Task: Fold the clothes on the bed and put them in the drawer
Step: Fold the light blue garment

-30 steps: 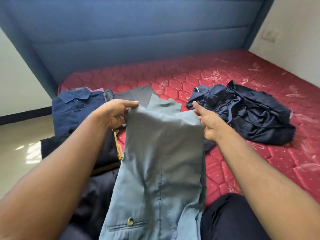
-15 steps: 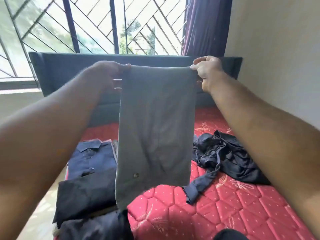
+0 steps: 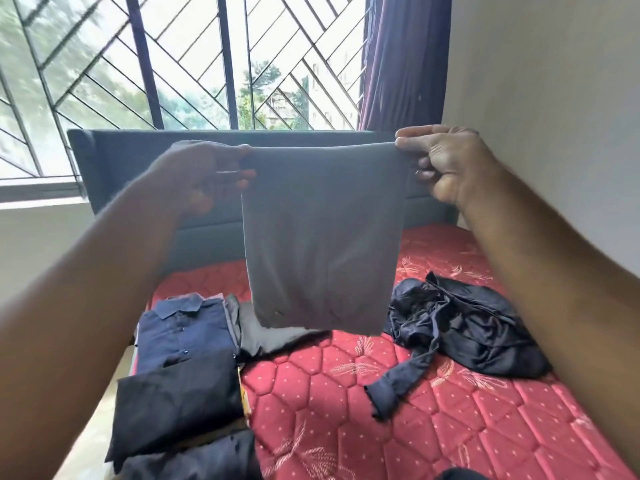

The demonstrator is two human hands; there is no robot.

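**Grey trousers held up by both hands over the bed**

The fingers [image 3: 407,144] of the right hand [image 3: 446,164] are curled and pinch the top right corner of the folded grey trousers [image 3: 322,237], thumb on the near side. The fingers [image 3: 239,174] of the left hand [image 3: 201,178] are likewise closed on the top left corner; that hand is in shadow and slightly blurred. Between the two hands the upper edge of the trousers runs taut and nearly level. The cloth hangs straight down, folded over itself, its lower edge clear of the mattress [image 3: 433,427] and hanging free in the air.

No drawer or other container is in view. Along the left edge of the bed lies a row of folded garments: a navy collared shirt [image 3: 187,334] farthest away, a black folded piece [image 3: 176,407] nearer, partly overlapping it, and another dark piece [image 3: 207,459] at the bottom of the view. A flat grey garment [image 3: 270,334] lies just beside the shirt, below the hanging trousers. To the right sits a crumpled dark navy heap [image 3: 464,327], one sleeve trailing toward the middle of the bed.

Bare red quilted mattress lies between the folded row and the heap, and in front of the heap. The blue headboard [image 3: 138,157] closes the far edge, a barred window [image 3: 207,64] and purple curtain [image 3: 401,57] above it, and a pale wall [image 3: 554,98] bounds the right side.
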